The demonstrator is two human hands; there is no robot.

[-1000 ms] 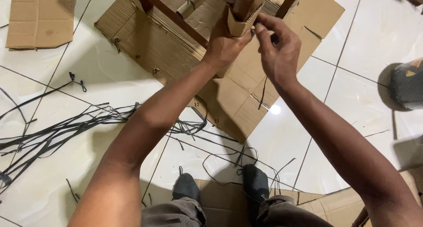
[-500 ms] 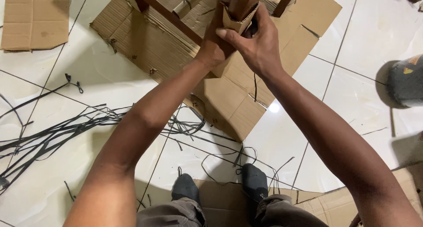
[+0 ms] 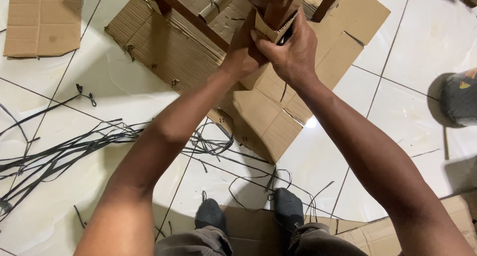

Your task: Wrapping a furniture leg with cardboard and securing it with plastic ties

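Gripping cardboard sleeve: left hand, right hand.

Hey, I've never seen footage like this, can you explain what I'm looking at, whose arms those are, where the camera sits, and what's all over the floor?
The camera is worn on a person's head and looks down, so both arms are theirs. The left hand and right hand together grip a cardboard sleeve wrapped round a dark wooden furniture leg. Below lies a flattened cardboard sheet on a white tiled floor. Loose black straps lie scattered at left, and the person's dark shoes show at the bottom.
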